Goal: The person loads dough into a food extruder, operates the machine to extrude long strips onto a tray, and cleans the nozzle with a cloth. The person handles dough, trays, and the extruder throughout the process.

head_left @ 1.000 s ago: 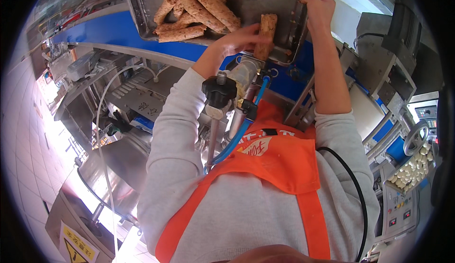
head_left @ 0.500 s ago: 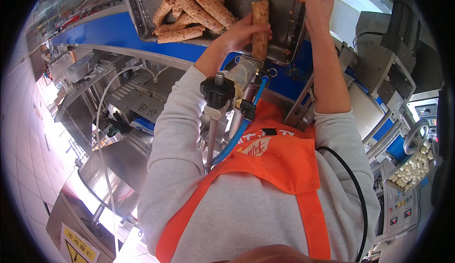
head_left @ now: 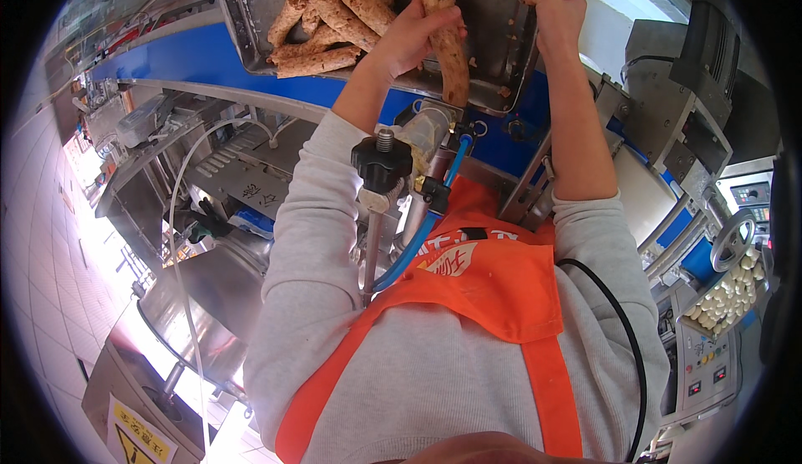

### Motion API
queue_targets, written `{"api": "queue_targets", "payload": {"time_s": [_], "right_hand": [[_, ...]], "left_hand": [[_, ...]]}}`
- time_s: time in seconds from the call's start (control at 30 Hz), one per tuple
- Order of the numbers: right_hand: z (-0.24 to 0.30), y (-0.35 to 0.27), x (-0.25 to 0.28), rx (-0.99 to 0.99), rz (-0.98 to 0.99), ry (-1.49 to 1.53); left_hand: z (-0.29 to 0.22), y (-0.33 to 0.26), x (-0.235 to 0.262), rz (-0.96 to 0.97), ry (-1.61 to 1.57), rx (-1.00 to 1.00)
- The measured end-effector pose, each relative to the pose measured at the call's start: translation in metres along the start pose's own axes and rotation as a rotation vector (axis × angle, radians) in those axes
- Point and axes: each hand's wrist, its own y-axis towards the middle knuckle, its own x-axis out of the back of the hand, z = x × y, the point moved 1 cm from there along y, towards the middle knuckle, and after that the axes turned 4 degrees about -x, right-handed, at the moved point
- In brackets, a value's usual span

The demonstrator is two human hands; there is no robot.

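Note:
A long log of brownish minced filling [head_left: 452, 61] comes out of the end of a nozzle tube [head_left: 429, 126] and bends slightly over a metal tray [head_left: 494, 9]. My left hand [head_left: 415, 36] is closed around the upper part of this log, thumb across its top. At the tray's right side, my right hand [head_left: 558, 15] grips the rim, its fingers partly hidden behind the edge. Several similar logs of filling [head_left: 334, 17] lie heaped in the left part of the tray, partly covered by my left hand and wrist.
A black knob [head_left: 383, 163] and a blue hose [head_left: 408, 257] sit by the nozzle, between my forearms. Metal machinery [head_left: 689, 105] stands at the right, near a bin of pale round pieces [head_left: 727, 301]. A steel drum [head_left: 196, 309] is at the left. Blue surface [head_left: 188, 59] shows beneath the tray.
The log has grown longer out of the nozzle and now curves. My left hand has moved with it, farther away and slightly left. My right hand stays on the tray rim.

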Motion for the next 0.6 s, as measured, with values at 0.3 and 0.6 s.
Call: {"api": "queue_targets", "payload": {"time_s": [0.3, 0.6], "right_hand": [[-0.003, 0.001, 0.001, -0.004, 0.008, 0.022], [-0.006, 0.003, 0.005, -0.001, 0.0, -0.031]], "left_hand": [[-0.013, 0.009, 0.009, -0.013, -0.015, -0.103], [-0.039, 0.014, 0.013, -0.121, -0.034, -0.198]]}}
